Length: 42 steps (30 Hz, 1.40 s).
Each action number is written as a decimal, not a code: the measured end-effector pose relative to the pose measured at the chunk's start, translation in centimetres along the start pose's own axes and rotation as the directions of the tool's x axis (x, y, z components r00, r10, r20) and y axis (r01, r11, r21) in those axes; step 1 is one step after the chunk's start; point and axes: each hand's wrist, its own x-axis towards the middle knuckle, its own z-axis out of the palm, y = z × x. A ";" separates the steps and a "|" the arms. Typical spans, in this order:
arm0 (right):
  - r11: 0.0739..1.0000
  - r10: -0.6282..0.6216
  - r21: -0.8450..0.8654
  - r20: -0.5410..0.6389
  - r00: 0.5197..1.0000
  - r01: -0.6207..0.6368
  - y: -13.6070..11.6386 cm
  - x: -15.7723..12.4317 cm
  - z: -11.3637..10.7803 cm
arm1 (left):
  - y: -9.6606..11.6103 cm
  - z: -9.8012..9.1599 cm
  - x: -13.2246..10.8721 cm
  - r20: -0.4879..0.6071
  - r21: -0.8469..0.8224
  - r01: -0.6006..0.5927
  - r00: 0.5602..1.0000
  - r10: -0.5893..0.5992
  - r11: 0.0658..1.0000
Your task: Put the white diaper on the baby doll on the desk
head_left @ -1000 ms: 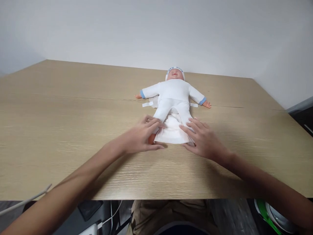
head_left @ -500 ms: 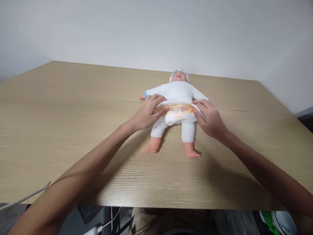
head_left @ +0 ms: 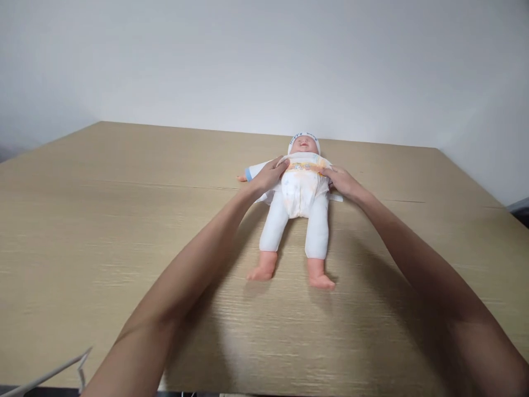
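A baby doll [head_left: 274, 231] in white clothes and a printed cap lies on its back on the wooden table [head_left: 144, 231], feet toward me. The front panel of a diaper [head_left: 301, 190], with an orange patterned band, covers its belly and chest. My left hand [head_left: 273, 173] pinches the panel's upper left edge between thumb and fingers. On the other side, my right hand [head_left: 342, 181] grips the upper right edge. Parts of the diaper's back wings stick out at the doll's sides, below my hands. The doll's right-side arm is hidden behind my right hand.
A pale wall [head_left: 264, 60] rises behind the table's far edge. At the lower left, a whitish cable or thin rod [head_left: 53, 375] reaches over the near edge. A dark object [head_left: 521, 209] shows past the right side.
Both hands have moved up the doll's body, drawing the diaper's front panel from the hips to the chest. The camera view has tilted up slightly, so the near edge shows less.
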 end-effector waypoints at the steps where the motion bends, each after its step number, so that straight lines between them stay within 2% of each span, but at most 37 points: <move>1: 1.000 0.002 0.007 0.004 1.000 -0.002 0.3 0.0 0.1 | -0.3 0.1 0.0 0.000 -0.025 0.012 1.000 -0.012 1.000; 6: 0.997 0.047 0.061 0.060 0.997 -0.050 0.5 -2.1 0.3 | -0.2 -0.1 -2.6 0.003 -0.028 0.081 0.997 -0.081 0.996; 11: 0.996 0.046 0.068 0.247 0.968 -0.065 -1.2 -5.9 -0.3 | 2.1 -0.9 -6.8 0.066 0.069 0.164 0.983 -0.169 0.984; 14: 0.996 0.051 0.053 0.318 0.947 -0.071 -2.2 -7.9 -1.1 | 3.3 -1.2 -7.8 0.086 0.146 0.153 0.982 -0.166 0.977; 16: 0.999 0.040 -0.045 0.267 0.963 -0.029 -2.3 -8.7 -1.5 | 3.5 -1.2 -7.7 0.077 0.186 0.131 0.986 -0.148 0.974; 18: 0.976 -0.045 -0.207 0.116 0.992 0.069 -2.0 -9.4 -1.8 | 3.4 -1.3 -7.3 0.039 0.251 0.107 0.992 -0.121 0.962; 21: 0.891 -0.218 -0.426 -0.105 0.970 0.154 -0.7 -10.9 -2.1 | 3.1 -1.5 -6.9 -0.061 0.415 0.018 0.998 0.008 0.910; 24: 0.821 -0.290 -0.543 -0.128 0.948 0.178 0.9 -12.9 -2.0 | 3.9 -1.1 -6.9 -0.118 0.597 -0.136 0.960 0.254 0.791; 26: 0.781 -0.319 -0.588 -0.083 0.944 0.212 1.9 -14.2 -1.9 | 5.2 -0.2 -7.2 -0.072 0.651 -0.237 0.926 0.370 0.721; 30: 0.709 -0.348 -0.660 -0.025 0.937 0.246 3.3 -15.5 -1.5 | 7.8 2.8 -7.6 0.178 0.596 -0.458 0.877 0.447 0.660; 32: 0.719 -0.310 -0.664 -0.040 0.950 0.207 3.5 -15.5 -1.5 | 8.2 4.3 -7.6 0.252 0.580 -0.487 0.870 0.424 0.653; 34: 0.759 -0.210 -0.640 -0.064 0.976 0.122 3.4 -15.2 -1.5 | 7.8 5.2 -7.5 0.274 0.595 -0.457 0.889 0.368 0.661; 38: 0.815 0.027 -0.574 -0.088 0.996 -0.073 2.8 -14.7 -1.6 | 6.7 5.9 -7.3 0.243 0.653 -0.365 0.931 0.274 0.664; 42: 0.829 0.152 -0.527 -0.106 0.983 -0.185 2.4 -14.4 -1.6 | 6.5 6.1 -7.5 0.218 0.679 -0.334 0.942 0.256 0.654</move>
